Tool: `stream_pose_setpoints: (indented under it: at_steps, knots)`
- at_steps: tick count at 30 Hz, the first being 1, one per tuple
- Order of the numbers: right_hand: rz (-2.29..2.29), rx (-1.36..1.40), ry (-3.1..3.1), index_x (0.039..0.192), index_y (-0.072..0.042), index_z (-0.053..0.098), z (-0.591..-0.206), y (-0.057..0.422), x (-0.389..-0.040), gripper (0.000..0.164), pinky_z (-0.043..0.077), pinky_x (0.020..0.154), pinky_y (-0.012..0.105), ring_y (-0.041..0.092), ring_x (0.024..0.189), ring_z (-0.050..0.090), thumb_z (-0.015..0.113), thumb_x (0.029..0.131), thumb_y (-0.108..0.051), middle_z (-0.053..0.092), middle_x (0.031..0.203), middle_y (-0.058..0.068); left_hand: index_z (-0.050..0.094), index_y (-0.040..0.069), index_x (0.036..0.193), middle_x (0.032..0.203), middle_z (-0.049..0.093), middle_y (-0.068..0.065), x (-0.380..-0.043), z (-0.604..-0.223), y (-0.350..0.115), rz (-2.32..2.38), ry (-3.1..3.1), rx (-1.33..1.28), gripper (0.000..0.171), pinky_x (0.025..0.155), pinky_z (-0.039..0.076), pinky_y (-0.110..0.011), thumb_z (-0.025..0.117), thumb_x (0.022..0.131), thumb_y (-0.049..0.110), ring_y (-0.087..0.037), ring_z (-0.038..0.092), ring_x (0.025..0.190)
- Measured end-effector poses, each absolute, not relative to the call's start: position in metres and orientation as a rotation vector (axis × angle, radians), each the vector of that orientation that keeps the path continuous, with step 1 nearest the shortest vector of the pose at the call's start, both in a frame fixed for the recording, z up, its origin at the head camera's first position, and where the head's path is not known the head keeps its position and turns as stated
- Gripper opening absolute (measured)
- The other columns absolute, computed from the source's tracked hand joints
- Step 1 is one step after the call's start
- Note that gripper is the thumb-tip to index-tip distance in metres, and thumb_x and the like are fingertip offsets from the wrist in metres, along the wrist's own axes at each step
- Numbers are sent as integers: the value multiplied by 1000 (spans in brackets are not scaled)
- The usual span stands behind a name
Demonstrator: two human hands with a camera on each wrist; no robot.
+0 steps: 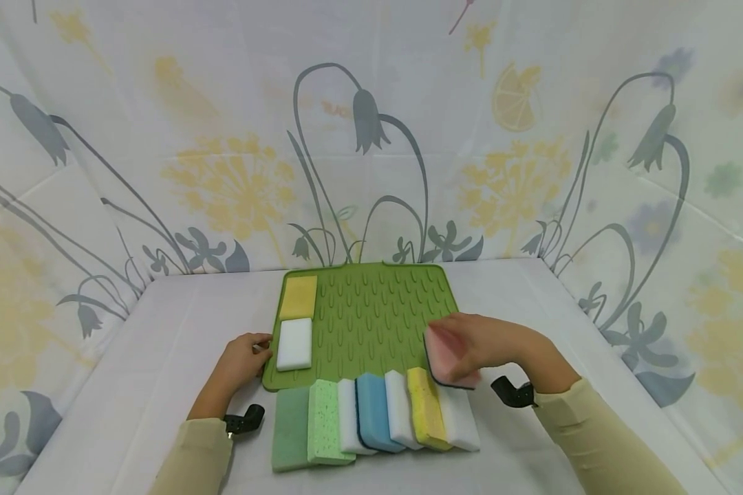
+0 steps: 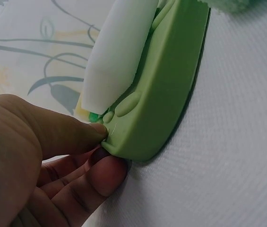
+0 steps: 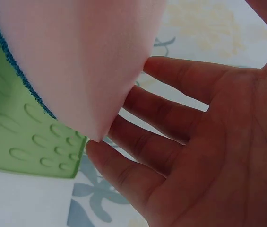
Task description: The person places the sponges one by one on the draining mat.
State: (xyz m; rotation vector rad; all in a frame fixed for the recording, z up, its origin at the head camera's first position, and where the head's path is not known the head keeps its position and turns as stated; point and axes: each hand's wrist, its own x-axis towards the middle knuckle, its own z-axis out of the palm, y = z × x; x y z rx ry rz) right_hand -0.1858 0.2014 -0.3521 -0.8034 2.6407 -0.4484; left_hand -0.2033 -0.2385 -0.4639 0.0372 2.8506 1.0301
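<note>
A green ridged mat (image 1: 378,323) lies on the white table. Its left rim is pinched between thumb and fingers of my left hand (image 1: 243,361), and the left wrist view shows the grip at the mat's edge (image 2: 171,94). My right hand (image 1: 492,340) holds a pink sponge (image 1: 444,354) with a dark blue scouring layer, tilted over the mat's right front corner. In the right wrist view several fingertips lie along one edge of the pink sponge (image 3: 86,56). On the mat's left side are a yellow sponge (image 1: 299,297) and, nearer me, a white sponge (image 1: 294,344).
Before the mat several sponges lean in a row: grey-green (image 1: 291,430), speckled light green (image 1: 329,423), white, blue (image 1: 379,412), white, yellow (image 1: 428,409) and white (image 1: 461,419). A flower-patterned cloth (image 1: 371,192) hangs behind the table.
</note>
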Motion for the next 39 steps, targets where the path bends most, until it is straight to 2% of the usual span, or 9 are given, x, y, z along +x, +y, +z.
stream_pose_setpoints:
  at_steps: [10,18,25,34,39]
  knots:
    - [-413,-827,2640,148,-10,39,-348,182,-207,86,46,92,37,17,113,51,75,75,-40,50,140,6,56,-5,131,118,63,-22,-203,-462,-239,1028,2856,37,41,61,53,-27,58,93,10,-18,64,85]
    - [-428,-858,2618,148,-10,39,-349,165,-224,86,47,86,34,15,106,52,74,76,-41,54,131,3,57,-5,131,118,63,-22,-203,-460,-239,1017,2859,39,41,61,53,-27,58,93,10,-18,64,84]
    - [-383,-846,2614,150,-15,36,-352,152,-240,89,43,101,46,25,128,46,73,76,-47,42,149,10,56,-5,131,118,63,-22,-204,-462,-240,1033,2851,38,41,60,54,-27,58,93,10,-17,63,82]
    - [-430,-849,2600,151,-13,35,-356,136,-256,90,47,95,43,22,118,50,74,76,-45,47,144,9,57,-4,131,120,63,-20,-207,-467,-242,1017,2864,49,41,62,54,-27,58,93,11,-20,65,89]
    - [-423,-835,2602,152,-13,34,-357,126,-263,91,45,98,45,24,124,48,75,76,-44,43,148,9,57,-4,131,119,63,-21,-207,-467,-242,1028,2862,52,41,62,55,-27,58,93,11,-23,65,92]
